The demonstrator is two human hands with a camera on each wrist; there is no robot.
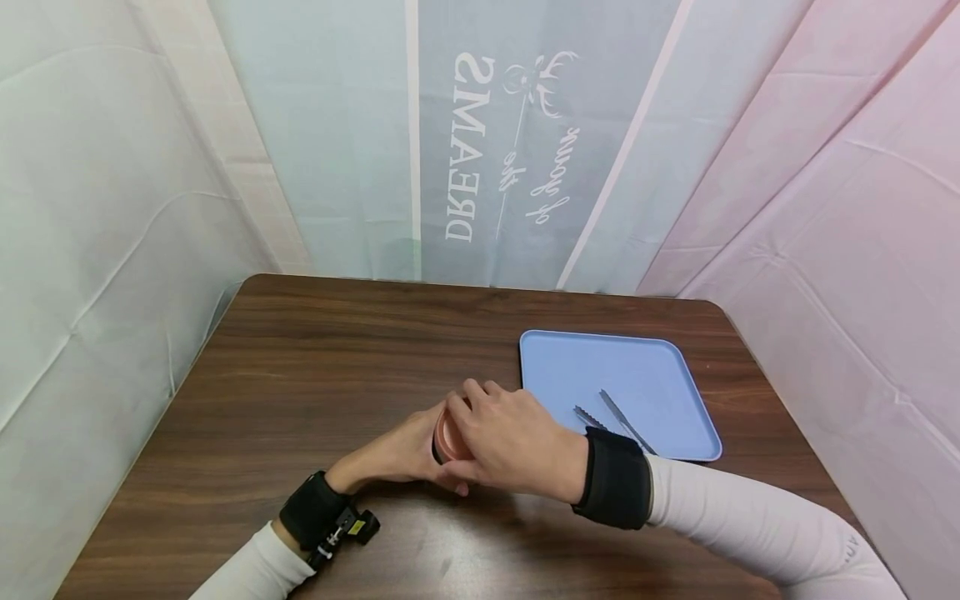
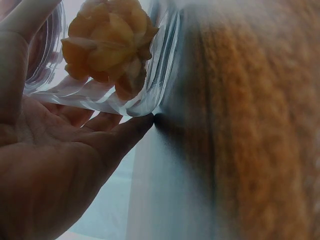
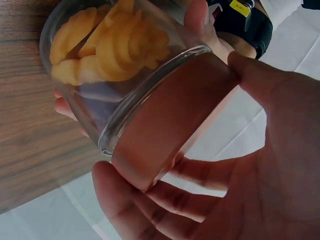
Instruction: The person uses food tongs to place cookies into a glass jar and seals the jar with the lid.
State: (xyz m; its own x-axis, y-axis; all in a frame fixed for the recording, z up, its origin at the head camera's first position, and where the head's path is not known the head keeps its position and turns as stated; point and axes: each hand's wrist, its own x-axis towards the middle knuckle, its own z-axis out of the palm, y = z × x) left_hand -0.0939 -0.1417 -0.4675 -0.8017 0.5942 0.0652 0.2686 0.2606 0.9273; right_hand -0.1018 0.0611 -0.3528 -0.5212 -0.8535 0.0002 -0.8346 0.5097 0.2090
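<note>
A clear glass jar (image 3: 95, 102) with a pinkish-copper lid (image 3: 172, 117) is between my two hands near the middle of the table. Yellow swirled cookies (image 3: 112, 47) show through its glass. My left hand (image 1: 405, 446) holds the glass body from the left, thumb on the near side. From above and the right, my right hand (image 1: 510, 437) grips the lid, its thumb and fingers spread around the rim. In the head view, the right hand covers most of the jar. The lid sits on the jar's mouth.
A light blue tray (image 1: 600, 362) lies on the wooden table (image 1: 337, 333) to the right. Metal tongs (image 1: 626, 422) with serrated edges rest on it, partly hidden behind the right wrist. Printed curtains (image 1: 345, 150) hang beyond the table and along both sides.
</note>
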